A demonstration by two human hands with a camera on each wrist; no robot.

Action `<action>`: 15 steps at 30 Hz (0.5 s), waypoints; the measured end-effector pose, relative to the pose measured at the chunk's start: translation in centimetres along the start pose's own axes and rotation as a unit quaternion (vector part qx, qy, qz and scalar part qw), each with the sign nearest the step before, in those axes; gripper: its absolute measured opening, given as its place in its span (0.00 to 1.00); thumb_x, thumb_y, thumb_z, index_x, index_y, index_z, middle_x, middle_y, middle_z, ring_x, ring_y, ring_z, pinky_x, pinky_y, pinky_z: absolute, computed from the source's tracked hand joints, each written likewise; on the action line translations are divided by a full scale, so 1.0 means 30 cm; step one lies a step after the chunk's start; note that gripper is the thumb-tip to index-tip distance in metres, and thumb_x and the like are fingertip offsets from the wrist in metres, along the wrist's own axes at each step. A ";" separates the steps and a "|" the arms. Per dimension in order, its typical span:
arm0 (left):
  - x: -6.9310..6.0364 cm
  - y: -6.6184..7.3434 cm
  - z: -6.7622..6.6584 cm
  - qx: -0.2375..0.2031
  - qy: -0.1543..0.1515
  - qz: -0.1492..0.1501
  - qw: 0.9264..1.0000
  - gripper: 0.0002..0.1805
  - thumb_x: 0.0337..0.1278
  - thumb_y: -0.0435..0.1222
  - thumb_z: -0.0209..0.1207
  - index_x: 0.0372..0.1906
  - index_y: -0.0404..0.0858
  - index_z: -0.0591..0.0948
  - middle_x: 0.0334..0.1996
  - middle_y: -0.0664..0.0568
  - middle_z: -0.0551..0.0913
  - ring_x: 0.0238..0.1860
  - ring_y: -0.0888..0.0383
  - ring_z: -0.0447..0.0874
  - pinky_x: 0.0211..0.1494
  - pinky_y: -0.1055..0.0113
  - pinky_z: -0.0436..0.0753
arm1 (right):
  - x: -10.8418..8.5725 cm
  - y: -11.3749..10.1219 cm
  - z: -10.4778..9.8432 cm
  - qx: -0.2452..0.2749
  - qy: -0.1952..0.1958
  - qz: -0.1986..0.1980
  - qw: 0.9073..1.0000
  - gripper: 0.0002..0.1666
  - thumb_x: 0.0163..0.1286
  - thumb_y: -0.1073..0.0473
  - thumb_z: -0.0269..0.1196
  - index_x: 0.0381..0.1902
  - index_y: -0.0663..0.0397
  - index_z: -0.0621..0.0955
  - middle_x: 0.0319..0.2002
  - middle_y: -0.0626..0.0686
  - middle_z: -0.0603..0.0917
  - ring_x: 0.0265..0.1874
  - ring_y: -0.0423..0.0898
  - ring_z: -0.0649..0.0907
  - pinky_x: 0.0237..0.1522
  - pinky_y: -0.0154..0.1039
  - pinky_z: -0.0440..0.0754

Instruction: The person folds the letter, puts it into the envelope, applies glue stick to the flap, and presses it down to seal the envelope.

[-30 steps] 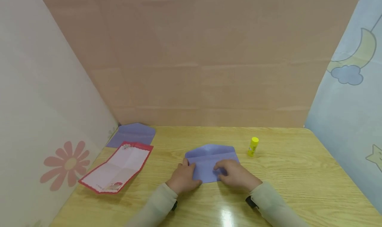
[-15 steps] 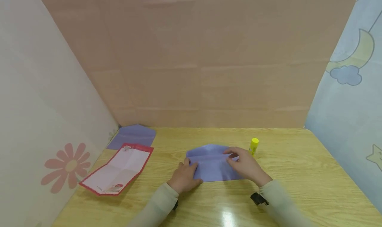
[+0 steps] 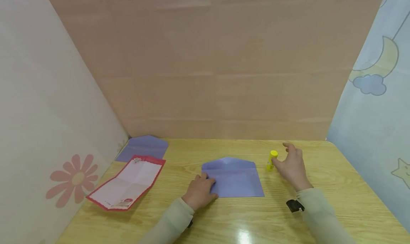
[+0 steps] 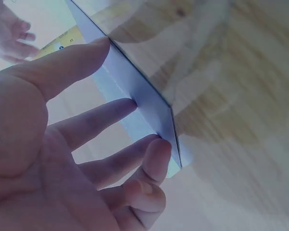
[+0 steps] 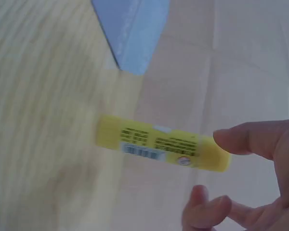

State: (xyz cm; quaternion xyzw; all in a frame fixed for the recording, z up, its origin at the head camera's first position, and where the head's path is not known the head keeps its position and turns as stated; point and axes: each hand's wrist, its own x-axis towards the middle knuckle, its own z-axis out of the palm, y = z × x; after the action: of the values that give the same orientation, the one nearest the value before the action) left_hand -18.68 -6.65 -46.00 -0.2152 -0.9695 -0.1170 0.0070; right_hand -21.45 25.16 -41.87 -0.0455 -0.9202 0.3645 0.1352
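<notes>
Nearest the viewer, two pale sleeves (image 3: 174, 217) reach in over a light wood-grain table (image 3: 237, 219), with a black band (image 3: 295, 205) showing below the right cuff. The left hand (image 3: 199, 191) rests at the near left side of a purple envelope (image 3: 237, 183); its thumb is spread well away from the other fingers. In the left wrist view the thumb tip meets the envelope's edge, two fingertips reach its surface, and the remaining two fingers are bent; nothing is pinched between them. Well to the left of these fingers lies a creased, red-bordered sheet (image 3: 129, 183) with a pale middle. The envelope spreads out to the right of the left fingertips, its pointed flap unfolded on the far side. Farther right and a little beyond, the right hand (image 3: 293, 167) is raised, thumb and fingers wide apart, clamped on nothing. A yellow glue stick (image 5: 156, 146) stands upright just left of that hand, its cap end overlapped by the thumb tip; whether they touch cannot be told. Beyond the red-bordered sheet, far left of both hands' fingers, is a second purple envelope (image 3: 144, 146). Behind everything rises a creased brown backdrop (image 3: 211, 58).
</notes>
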 end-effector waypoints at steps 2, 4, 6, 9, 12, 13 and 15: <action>0.000 0.001 0.000 0.000 0.004 0.002 1.000 0.22 0.55 0.46 0.70 0.52 0.40 0.84 0.38 0.50 0.75 0.35 0.54 0.70 0.33 0.62 0.73 | 0.007 0.022 0.000 0.003 -0.037 0.023 0.999 0.47 0.67 0.55 0.64 0.73 0.74 0.55 0.61 0.79 0.63 0.51 0.72 0.73 0.44 0.60 0.77; 0.000 0.000 0.000 -0.007 0.010 0.005 1.000 0.20 0.56 0.45 0.69 0.52 0.40 0.84 0.38 0.50 0.75 0.34 0.55 0.71 0.32 0.63 0.73 | 0.014 0.045 0.001 0.005 -0.069 0.037 0.997 0.46 0.69 0.54 0.63 0.73 0.75 0.56 0.61 0.80 0.66 0.54 0.73 0.72 0.48 0.62 0.77; 0.001 -0.002 -0.001 -0.023 0.015 0.010 1.000 0.19 0.58 0.43 0.68 0.51 0.39 0.84 0.38 0.50 0.76 0.34 0.56 0.72 0.32 0.64 0.73 | 0.020 0.066 0.005 0.007 -0.095 0.046 0.994 0.44 0.70 0.52 0.62 0.72 0.74 0.58 0.61 0.79 0.68 0.55 0.73 0.73 0.48 0.61 0.78; 0.001 -0.005 -0.003 -0.051 0.026 0.021 0.998 0.17 0.58 0.42 0.67 0.50 0.38 0.85 0.39 0.50 0.77 0.35 0.55 0.76 0.32 0.65 0.74 | 0.025 0.092 0.015 0.009 -0.118 0.046 0.992 0.39 0.71 0.51 0.62 0.69 0.72 0.64 0.60 0.78 0.71 0.55 0.73 0.75 0.46 0.58 0.80; 0.003 -0.008 -0.005 -0.076 0.037 0.026 0.996 0.16 0.56 0.41 0.68 0.48 0.38 0.85 0.38 0.51 0.78 0.36 0.56 0.78 0.33 0.65 0.76 | 0.030 0.106 0.026 0.011 -0.127 0.037 0.991 0.35 0.72 0.51 0.63 0.66 0.70 0.68 0.59 0.77 0.72 0.56 0.73 0.74 0.48 0.60 0.79; 0.004 -0.008 -0.005 -0.082 0.042 0.026 0.995 0.16 0.55 0.40 0.67 0.48 0.38 0.85 0.38 0.51 0.78 0.36 0.57 0.78 0.33 0.66 0.76 | 0.032 0.108 0.030 0.011 -0.128 0.034 0.991 0.34 0.72 0.51 0.63 0.65 0.70 0.69 0.59 0.77 0.73 0.56 0.73 0.74 0.49 0.61 0.78; 0.005 -0.011 -0.005 -0.096 0.048 0.021 0.994 0.16 0.55 0.40 0.67 0.47 0.38 0.85 0.37 0.52 0.79 0.35 0.58 0.78 0.33 0.66 0.77 | 0.033 0.110 0.036 0.013 -0.128 0.030 0.991 0.32 0.71 0.52 0.63 0.63 0.70 0.71 0.58 0.76 0.74 0.56 0.73 0.75 0.50 0.63 0.77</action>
State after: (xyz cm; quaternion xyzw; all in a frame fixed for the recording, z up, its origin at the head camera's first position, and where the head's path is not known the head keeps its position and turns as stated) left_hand -18.96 -6.90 -45.90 -0.2289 -0.9476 -0.2200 0.0351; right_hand -22.75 27.03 -44.65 -0.0243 -0.9235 0.3828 0.0058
